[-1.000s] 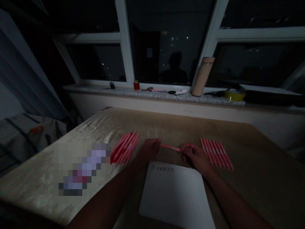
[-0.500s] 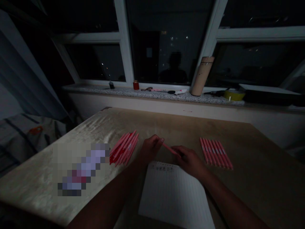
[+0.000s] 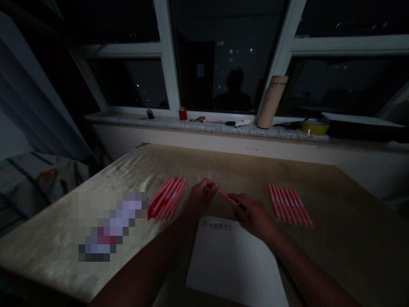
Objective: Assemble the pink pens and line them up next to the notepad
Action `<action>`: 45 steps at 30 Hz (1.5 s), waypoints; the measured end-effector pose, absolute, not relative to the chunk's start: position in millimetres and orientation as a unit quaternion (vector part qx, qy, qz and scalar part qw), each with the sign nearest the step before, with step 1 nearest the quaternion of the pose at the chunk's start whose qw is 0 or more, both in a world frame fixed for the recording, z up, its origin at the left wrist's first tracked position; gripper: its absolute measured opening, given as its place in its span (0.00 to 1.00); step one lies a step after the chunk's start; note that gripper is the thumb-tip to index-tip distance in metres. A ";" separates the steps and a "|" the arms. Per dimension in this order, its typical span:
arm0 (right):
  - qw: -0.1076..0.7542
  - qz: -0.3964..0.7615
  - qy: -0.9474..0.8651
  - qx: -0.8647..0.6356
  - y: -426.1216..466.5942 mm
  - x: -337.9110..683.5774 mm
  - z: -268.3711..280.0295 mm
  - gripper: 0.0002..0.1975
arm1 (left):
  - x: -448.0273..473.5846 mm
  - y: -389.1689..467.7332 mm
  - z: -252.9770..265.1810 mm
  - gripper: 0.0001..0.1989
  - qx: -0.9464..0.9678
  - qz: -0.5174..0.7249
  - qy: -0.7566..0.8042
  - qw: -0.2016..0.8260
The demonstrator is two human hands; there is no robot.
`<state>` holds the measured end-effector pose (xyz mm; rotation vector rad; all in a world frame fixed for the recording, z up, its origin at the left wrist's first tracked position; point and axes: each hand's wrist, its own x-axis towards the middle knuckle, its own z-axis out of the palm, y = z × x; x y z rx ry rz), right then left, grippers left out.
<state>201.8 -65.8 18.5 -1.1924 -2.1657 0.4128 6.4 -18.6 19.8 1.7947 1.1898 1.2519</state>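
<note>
A pink pen is held between my two hands above the far edge of a lined notepad. My left hand pinches one end of it with thumb and fingers. Around the other end, the fingers of my right hand are closed, partly hiding it. Left of my left hand lies a loose bundle of similar pink pens with a red wrapper among them. To the right of my right hand, several pink pens lie side by side in a neat row. Handwriting shows at the notepad's top.
A blurred-out purple and dark object lies on the left of the table. Behind, the stone windowsill carries a small red jar, a tall beige bottle and a roll of yellow tape.
My hands stay in nearly the same place, both still holding the pen. The fingers of my right hand have shifted slightly on it, and a little more of the pen shows.
</note>
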 end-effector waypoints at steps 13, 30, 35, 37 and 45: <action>0.289 0.129 -0.831 -0.457 -67.1 203.4 23.0 0.16 | 3.9 -19.5 25.3 0.14 0.655 0.510 0.464 0.308; 0.287 0.113 -0.831 -0.463 -65.4 208.3 20.3 0.16 | 4.9 -21.8 40.8 0.14 0.582 0.571 0.474 0.333; 0.270 0.112 -0.830 -0.476 -66.6 208.3 22.9 0.16 | 3.8 -20.6 42.4 0.14 0.570 0.586 0.467 0.337; 0.269 0.108 -0.828 -0.480 -66.7 208.4 23.9 0.15 | 1.9 -18.0 39.5 0.14 0.568 0.587 0.464 0.343; 0.274 0.100 -0.819 -0.494 -66.6 208.4 24.6 0.14 | -1.0 -5.9 24.1 0.13 0.570 0.566 0.475 0.359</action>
